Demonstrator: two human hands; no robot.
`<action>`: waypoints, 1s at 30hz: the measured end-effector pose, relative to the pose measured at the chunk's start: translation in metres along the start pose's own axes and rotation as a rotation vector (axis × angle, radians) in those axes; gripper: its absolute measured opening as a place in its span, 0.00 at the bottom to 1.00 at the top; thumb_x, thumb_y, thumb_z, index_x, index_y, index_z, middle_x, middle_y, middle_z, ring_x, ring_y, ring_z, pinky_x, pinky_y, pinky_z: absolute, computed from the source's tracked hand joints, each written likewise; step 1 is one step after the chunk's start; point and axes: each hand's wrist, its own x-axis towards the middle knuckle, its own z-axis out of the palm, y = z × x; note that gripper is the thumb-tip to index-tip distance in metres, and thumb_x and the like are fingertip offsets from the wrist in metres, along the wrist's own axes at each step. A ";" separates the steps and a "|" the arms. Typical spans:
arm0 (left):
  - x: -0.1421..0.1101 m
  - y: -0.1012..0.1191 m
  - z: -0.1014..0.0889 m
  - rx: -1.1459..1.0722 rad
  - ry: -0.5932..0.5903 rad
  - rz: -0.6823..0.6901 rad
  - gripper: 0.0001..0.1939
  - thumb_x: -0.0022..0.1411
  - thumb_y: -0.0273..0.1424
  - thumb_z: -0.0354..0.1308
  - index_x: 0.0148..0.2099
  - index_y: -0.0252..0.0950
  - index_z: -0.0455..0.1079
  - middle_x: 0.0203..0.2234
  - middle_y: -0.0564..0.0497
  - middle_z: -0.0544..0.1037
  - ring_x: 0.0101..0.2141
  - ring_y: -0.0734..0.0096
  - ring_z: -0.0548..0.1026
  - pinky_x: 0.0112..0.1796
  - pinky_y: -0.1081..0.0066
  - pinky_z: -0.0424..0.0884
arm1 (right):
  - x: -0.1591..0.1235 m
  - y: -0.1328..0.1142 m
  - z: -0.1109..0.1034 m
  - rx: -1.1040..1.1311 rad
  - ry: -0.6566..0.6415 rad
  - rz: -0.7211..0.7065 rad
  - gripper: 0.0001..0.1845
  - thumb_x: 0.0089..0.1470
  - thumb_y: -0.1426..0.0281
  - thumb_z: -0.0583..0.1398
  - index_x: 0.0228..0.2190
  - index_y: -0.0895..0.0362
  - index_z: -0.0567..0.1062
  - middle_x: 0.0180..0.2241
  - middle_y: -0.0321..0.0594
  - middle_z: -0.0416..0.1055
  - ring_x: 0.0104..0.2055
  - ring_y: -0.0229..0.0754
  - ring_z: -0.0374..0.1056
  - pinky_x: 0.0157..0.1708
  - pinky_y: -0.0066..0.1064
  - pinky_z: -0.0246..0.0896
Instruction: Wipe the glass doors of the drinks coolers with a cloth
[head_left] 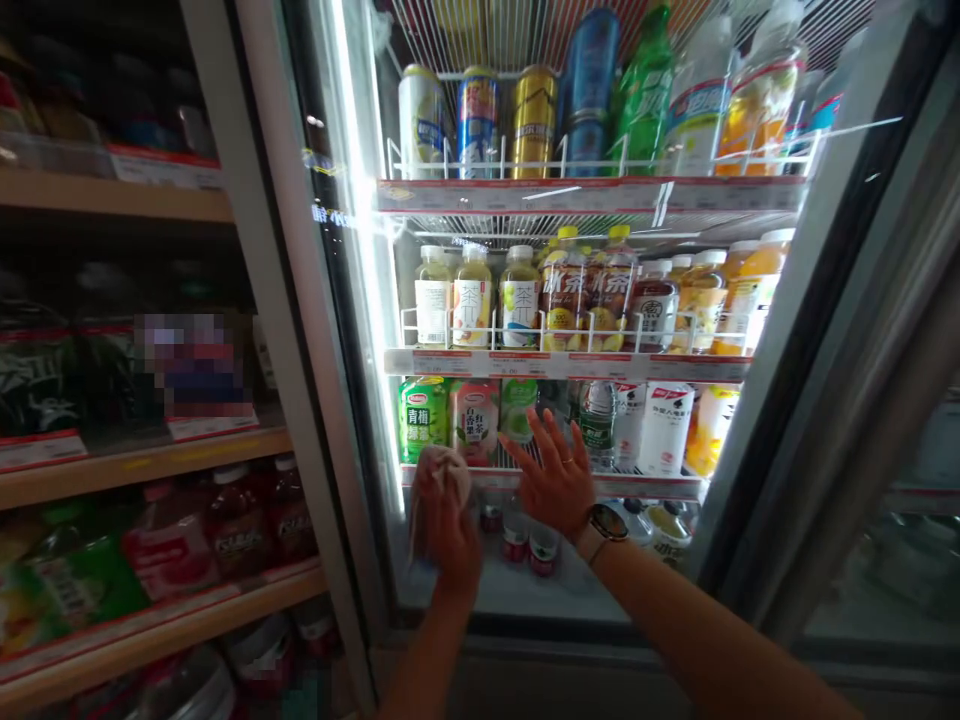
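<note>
My left hand is closed around a pale, rounded item in transparent plastic wrap, low in front of the open drinks fridge. My right hand is spread open with nothing in it, its fingers reaching towards the bottom-row drinks and the wire shelf front. Nearest to the hands stand a pink-labelled drink bottle and a green-labelled drink bottle. A black-faced smartwatch sits on my right wrist, and a ring shows on one finger.
The fridge's upper shelves hold cans and bottled teas behind white wire rails. A glass door frame stands to the left, and another door edge to the right. Wooden shelves with packaged goods stand at far left.
</note>
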 end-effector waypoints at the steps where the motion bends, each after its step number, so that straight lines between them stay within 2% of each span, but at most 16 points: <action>1: -0.003 0.013 0.003 -0.019 -0.051 0.101 0.27 0.68 0.27 0.45 0.68 0.40 0.54 0.65 0.45 0.59 0.66 0.62 0.51 0.64 0.59 0.55 | 0.000 0.000 0.000 -0.003 0.007 0.002 0.37 0.52 0.72 0.55 0.64 0.47 0.57 0.66 0.46 0.55 0.69 0.51 0.46 0.66 0.53 0.39; 3: 0.001 0.031 0.004 -0.011 -0.150 0.265 0.29 0.68 0.24 0.44 0.69 0.42 0.50 0.64 0.47 0.61 0.66 0.63 0.53 0.64 0.59 0.56 | 0.001 -0.001 -0.001 -0.004 0.019 0.010 0.36 0.54 0.71 0.56 0.63 0.47 0.58 0.65 0.46 0.57 0.69 0.50 0.46 0.66 0.52 0.40; 5: 0.025 0.036 0.000 0.040 -0.189 0.350 0.32 0.67 0.22 0.44 0.70 0.43 0.46 0.64 0.47 0.61 0.65 0.64 0.53 0.64 0.59 0.55 | 0.002 -0.001 -0.002 0.001 0.017 0.017 0.35 0.54 0.72 0.56 0.63 0.47 0.59 0.64 0.45 0.58 0.69 0.50 0.47 0.67 0.51 0.39; 10: 0.131 0.033 -0.009 0.089 -0.099 0.376 0.32 0.68 0.23 0.44 0.71 0.41 0.41 0.68 0.46 0.50 0.67 0.61 0.45 0.66 0.54 0.49 | 0.002 -0.001 -0.003 0.036 -0.018 -0.004 0.37 0.51 0.74 0.55 0.63 0.48 0.59 0.64 0.46 0.59 0.68 0.51 0.49 0.67 0.53 0.37; 12: 0.159 0.040 -0.008 0.069 -0.091 0.348 0.31 0.69 0.23 0.41 0.71 0.40 0.40 0.69 0.46 0.46 0.67 0.62 0.44 0.66 0.54 0.49 | 0.003 0.001 -0.003 0.058 -0.007 0.000 0.37 0.52 0.75 0.55 0.63 0.48 0.59 0.64 0.46 0.59 0.68 0.51 0.49 0.67 0.53 0.37; 13: 0.165 0.046 -0.006 0.061 -0.094 0.323 0.31 0.69 0.24 0.41 0.71 0.40 0.40 0.69 0.46 0.45 0.68 0.62 0.43 0.66 0.54 0.49 | 0.003 0.001 -0.003 0.076 -0.003 0.000 0.37 0.52 0.75 0.54 0.63 0.49 0.59 0.64 0.46 0.59 0.68 0.50 0.49 0.67 0.53 0.37; 16: 0.150 0.065 -0.004 0.011 -0.180 0.269 0.30 0.69 0.26 0.42 0.71 0.41 0.42 0.68 0.47 0.48 0.67 0.63 0.45 0.65 0.55 0.51 | 0.006 0.000 -0.006 0.174 0.014 0.030 0.37 0.52 0.77 0.53 0.63 0.51 0.58 0.63 0.46 0.60 0.68 0.49 0.49 0.67 0.53 0.39; 19: 0.114 0.084 -0.006 -0.091 -0.323 0.205 0.29 0.69 0.29 0.43 0.70 0.42 0.46 0.67 0.48 0.53 0.67 0.64 0.48 0.65 0.56 0.54 | 0.003 -0.011 -0.018 0.360 0.055 0.186 0.38 0.54 0.80 0.49 0.65 0.53 0.53 0.64 0.46 0.59 0.68 0.46 0.50 0.65 0.51 0.47; 22: 0.092 0.104 -0.008 -0.207 -0.354 0.008 0.26 0.71 0.32 0.40 0.70 0.41 0.49 0.67 0.47 0.55 0.66 0.66 0.49 0.65 0.59 0.52 | -0.008 -0.029 -0.037 0.543 0.102 0.349 0.37 0.57 0.80 0.47 0.66 0.53 0.49 0.67 0.46 0.51 0.68 0.45 0.50 0.61 0.45 0.59; 24: 0.088 0.119 -0.007 -0.275 -0.366 -0.130 0.25 0.72 0.34 0.37 0.69 0.41 0.51 0.67 0.48 0.56 0.66 0.68 0.50 0.65 0.62 0.50 | -0.015 -0.037 -0.046 0.615 0.084 0.355 0.37 0.59 0.79 0.46 0.67 0.52 0.46 0.67 0.44 0.50 0.67 0.43 0.52 0.58 0.39 0.64; 26: 0.090 0.133 -0.007 -0.342 -0.402 -0.225 0.26 0.73 0.35 0.32 0.69 0.41 0.52 0.66 0.48 0.57 0.66 0.70 0.51 0.65 0.63 0.50 | -0.017 -0.038 -0.051 0.633 0.029 0.318 0.37 0.60 0.78 0.47 0.68 0.51 0.43 0.68 0.43 0.49 0.67 0.43 0.53 0.58 0.38 0.65; 30: 0.097 0.149 -0.013 -0.436 -0.483 -0.264 0.27 0.73 0.37 0.29 0.70 0.41 0.49 0.66 0.47 0.57 0.66 0.70 0.52 0.64 0.61 0.54 | -0.006 -0.027 -0.044 0.518 -0.025 0.244 0.39 0.60 0.77 0.48 0.68 0.55 0.38 0.69 0.45 0.43 0.69 0.45 0.47 0.61 0.42 0.62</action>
